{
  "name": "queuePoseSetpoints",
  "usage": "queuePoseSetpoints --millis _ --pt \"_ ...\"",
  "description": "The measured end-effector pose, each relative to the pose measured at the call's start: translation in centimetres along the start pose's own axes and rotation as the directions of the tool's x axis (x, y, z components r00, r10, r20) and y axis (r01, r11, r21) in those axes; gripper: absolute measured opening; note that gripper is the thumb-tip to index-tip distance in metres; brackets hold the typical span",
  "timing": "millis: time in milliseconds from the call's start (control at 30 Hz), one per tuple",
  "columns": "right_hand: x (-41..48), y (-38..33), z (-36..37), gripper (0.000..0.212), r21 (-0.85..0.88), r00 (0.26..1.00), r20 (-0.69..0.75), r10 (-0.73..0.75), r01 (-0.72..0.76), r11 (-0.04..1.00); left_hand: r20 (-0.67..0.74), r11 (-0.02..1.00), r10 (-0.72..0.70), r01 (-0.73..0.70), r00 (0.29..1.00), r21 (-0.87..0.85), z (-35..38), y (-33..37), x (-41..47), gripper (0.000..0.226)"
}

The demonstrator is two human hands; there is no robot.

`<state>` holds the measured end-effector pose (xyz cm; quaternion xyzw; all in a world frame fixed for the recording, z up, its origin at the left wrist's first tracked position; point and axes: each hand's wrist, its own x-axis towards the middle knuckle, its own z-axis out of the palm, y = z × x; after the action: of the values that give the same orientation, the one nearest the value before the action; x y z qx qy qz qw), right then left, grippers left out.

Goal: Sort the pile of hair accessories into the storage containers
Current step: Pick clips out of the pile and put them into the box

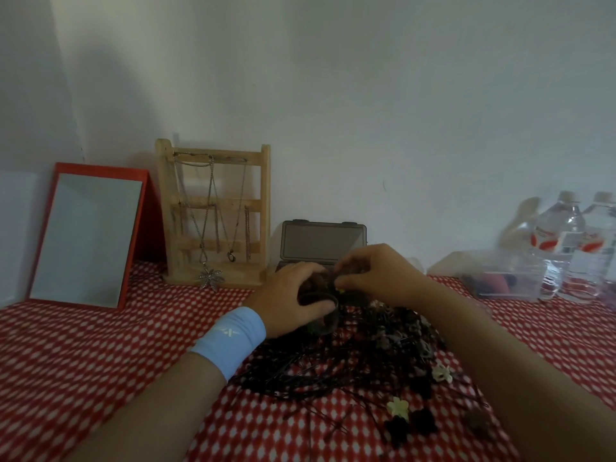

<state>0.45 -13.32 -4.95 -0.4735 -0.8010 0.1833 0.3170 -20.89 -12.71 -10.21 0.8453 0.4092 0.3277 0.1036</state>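
Note:
A dark pile of hair accessories (pixel 360 358), mostly black bobby pins with small flower clips, lies on the red-and-white cloth in front of me. My left hand (pixel 293 298), with a light blue wristband, grips a small dark round container (pixel 325 316) at the pile's far edge. My right hand (pixel 373 271) hovers just above that container, fingers pinched on a small accessory with a yellow speck. Behind the hands a grey storage case (pixel 321 241) stands with its lid up. Its inside is hidden.
A wooden jewellery stand (pixel 213 211) with hanging necklaces and a red-framed mirror (pixel 88 236) stand at the back left. At the right are a clear plastic box (pixel 503 278) with a few items and two water bottles (pixel 563 241). The wall is close behind.

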Motion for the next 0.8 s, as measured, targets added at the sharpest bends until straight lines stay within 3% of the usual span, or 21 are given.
queuePoseSetpoints --millis 67,167,233,300,400,500,633,800 --pt "0.7 -0.6 0.6 0.016 -0.017 1.0 -0.03 0.003 -0.003 1.0 -0.046 0.991 -0.067 0.061 0.997 -0.12 0.0 0.2 0.2 0.061" --pt "1.4 -1.0 1.1 0.026 0.028 0.998 -0.021 0.058 -0.057 0.998 -0.11 0.966 -0.143 0.114 0.984 -0.233 -0.1 0.1 0.2 0.039" --pt "1.5 -0.9 1.0 0.034 0.017 0.996 0.003 0.084 -0.084 0.996 -0.151 0.966 -0.157 0.119 0.976 -0.231 -0.4 -0.2 0.2 0.017" --pt "1.5 -0.5 0.7 0.027 -0.035 0.995 0.003 0.103 -0.102 0.994 -0.124 0.978 -0.154 0.133 0.98 -0.16 -1.0 -0.5 0.0 0.004" --pt "1.2 0.7 0.7 0.015 -0.279 0.994 0.038 0.103 -0.088 0.956 -0.06 0.99 -0.121 0.117 0.991 -0.076 -1.4 -0.6 -0.1 0.006" --pt "0.8 1.5 1.4 0.024 -0.472 0.979 0.168 0.113 -0.021 0.881 -0.023 0.997 -0.079 0.079 0.997 0.01 -1.1 -0.5 -0.1 0.012" --pt "0.7 1.5 2.2 0.031 -0.539 0.966 0.231 0.113 0.031 0.842 0.115 0.981 -0.04 0.017 0.993 0.192 -0.7 -0.3 0.0 0.041" --pt "0.8 1.9 2.5 0.038 -0.525 0.975 0.202 0.089 0.031 0.85 0.211 0.968 -0.081 0.027 0.974 0.248 -1.7 -0.4 0.1 0.045"
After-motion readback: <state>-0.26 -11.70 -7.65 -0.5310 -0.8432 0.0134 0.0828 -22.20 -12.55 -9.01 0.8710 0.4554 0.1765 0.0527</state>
